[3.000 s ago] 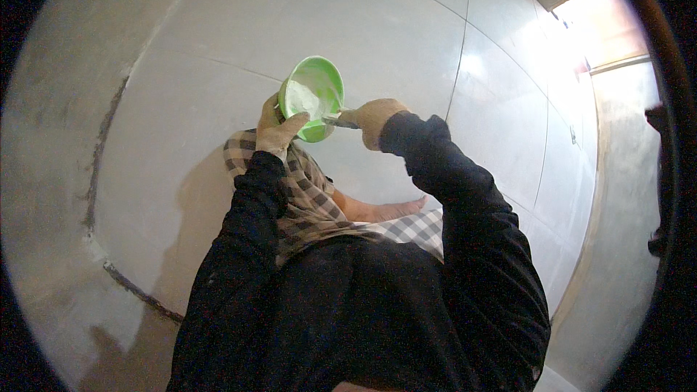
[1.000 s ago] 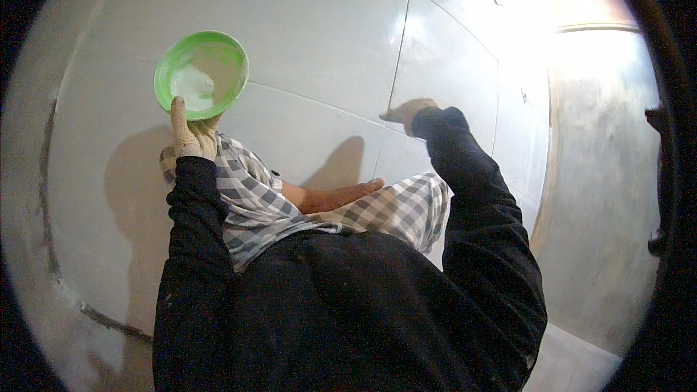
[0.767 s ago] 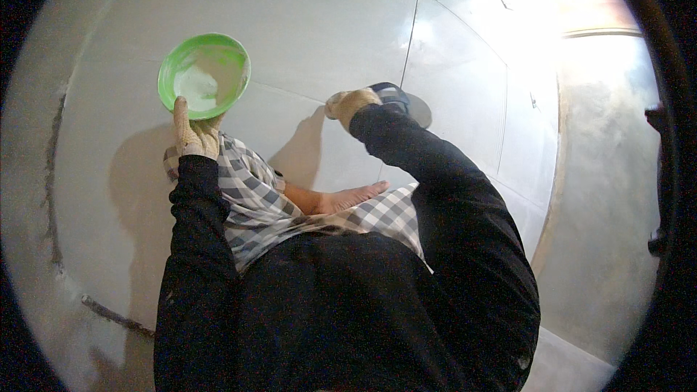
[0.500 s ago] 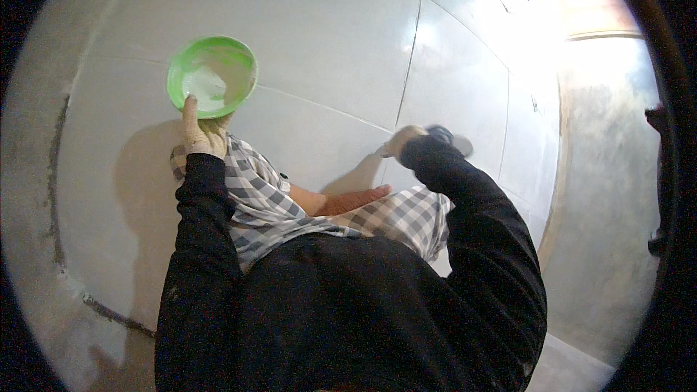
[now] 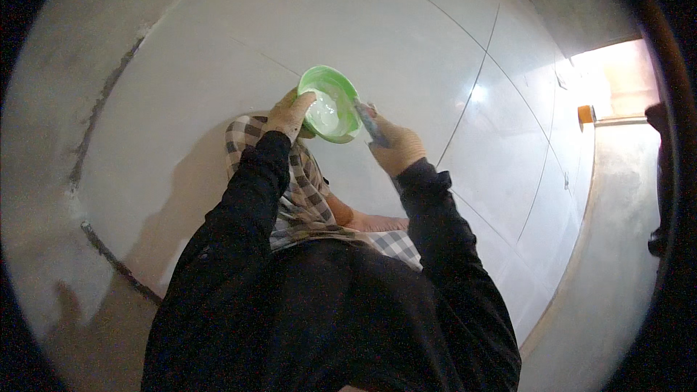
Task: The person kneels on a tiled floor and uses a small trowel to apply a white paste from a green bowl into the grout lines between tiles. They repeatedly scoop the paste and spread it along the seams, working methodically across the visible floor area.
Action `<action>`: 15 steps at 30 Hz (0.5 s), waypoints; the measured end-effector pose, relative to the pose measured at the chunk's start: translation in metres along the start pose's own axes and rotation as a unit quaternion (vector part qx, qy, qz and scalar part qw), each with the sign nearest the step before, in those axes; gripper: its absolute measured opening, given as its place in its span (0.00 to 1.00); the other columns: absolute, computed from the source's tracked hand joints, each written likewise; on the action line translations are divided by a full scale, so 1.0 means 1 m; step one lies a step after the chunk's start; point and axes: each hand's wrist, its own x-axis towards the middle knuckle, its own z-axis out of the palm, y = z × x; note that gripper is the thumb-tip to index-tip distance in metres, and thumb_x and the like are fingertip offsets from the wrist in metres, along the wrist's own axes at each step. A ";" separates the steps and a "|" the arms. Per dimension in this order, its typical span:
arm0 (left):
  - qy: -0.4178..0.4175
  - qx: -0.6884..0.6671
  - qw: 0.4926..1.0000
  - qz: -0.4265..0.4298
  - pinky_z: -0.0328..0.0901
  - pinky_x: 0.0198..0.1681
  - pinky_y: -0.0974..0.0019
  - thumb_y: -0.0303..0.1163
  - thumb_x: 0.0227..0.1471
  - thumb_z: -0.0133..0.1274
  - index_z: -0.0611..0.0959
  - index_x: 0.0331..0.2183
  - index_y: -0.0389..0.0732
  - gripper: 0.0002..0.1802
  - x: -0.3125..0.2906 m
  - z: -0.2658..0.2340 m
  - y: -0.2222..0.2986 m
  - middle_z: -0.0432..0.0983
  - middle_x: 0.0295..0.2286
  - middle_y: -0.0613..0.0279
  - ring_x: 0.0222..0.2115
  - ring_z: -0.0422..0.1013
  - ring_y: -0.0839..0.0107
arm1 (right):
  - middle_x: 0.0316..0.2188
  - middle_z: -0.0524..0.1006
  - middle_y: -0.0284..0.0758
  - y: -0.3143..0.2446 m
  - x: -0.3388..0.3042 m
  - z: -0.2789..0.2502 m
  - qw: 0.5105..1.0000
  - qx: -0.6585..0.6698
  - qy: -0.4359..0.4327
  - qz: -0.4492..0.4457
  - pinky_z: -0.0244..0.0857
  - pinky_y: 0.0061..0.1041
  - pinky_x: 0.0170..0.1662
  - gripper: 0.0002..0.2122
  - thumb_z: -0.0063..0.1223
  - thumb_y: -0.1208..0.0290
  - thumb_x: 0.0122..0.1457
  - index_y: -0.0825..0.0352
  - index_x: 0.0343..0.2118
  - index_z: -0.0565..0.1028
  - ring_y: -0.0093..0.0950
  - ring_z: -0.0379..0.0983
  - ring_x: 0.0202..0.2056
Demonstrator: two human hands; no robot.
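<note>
The left hand [image 5: 289,115], in a pale knit glove, is clamped on the left side of a green bowl [image 5: 340,88], thumb over the rim, so that the bowl is tilted above the tiled floor [image 5: 239,80] with white paste [image 5: 324,117] inside. The right hand [image 5: 399,148], likewise gloved, is closed around a grey-blue flat tool [image 5: 372,125] just beside the bowl's right rim, though whether they touch I cannot tell. An orange object [image 5: 585,114] stands near the floor's far right corner.
</note>
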 end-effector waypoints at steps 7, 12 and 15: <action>0.057 -0.094 0.994 0.028 0.70 0.38 0.62 0.47 0.46 0.51 0.77 0.49 0.46 0.29 0.028 -0.010 -0.033 0.76 0.40 0.52 0.39 0.74 0.63 | 0.55 0.68 0.37 -0.046 -0.004 0.036 0.978 -0.186 0.080 -0.056 0.72 0.36 0.35 0.28 0.47 0.78 0.51 0.56 0.58 0.59 0.37 0.77 0.36; 0.080 0.098 0.988 0.089 0.69 0.40 0.60 0.46 0.45 0.51 0.78 0.44 0.39 0.27 0.034 -0.012 -0.037 0.76 0.40 0.50 0.41 0.73 0.59 | 0.58 0.65 0.36 -0.036 -0.039 0.037 0.971 -0.226 -0.045 -0.062 0.73 0.32 0.35 0.28 0.48 0.77 0.51 0.55 0.58 0.59 0.35 0.77 0.37; 0.102 -0.092 0.990 0.018 0.73 0.34 0.56 0.46 0.46 0.52 0.75 0.46 0.36 0.29 0.023 -0.007 -0.024 0.75 0.41 0.48 0.40 0.74 0.56 | 0.50 0.71 0.37 -0.016 -0.064 0.014 0.957 -0.230 -0.155 -0.088 0.72 0.34 0.37 0.27 0.51 0.76 0.50 0.57 0.56 0.63 0.36 0.76 0.40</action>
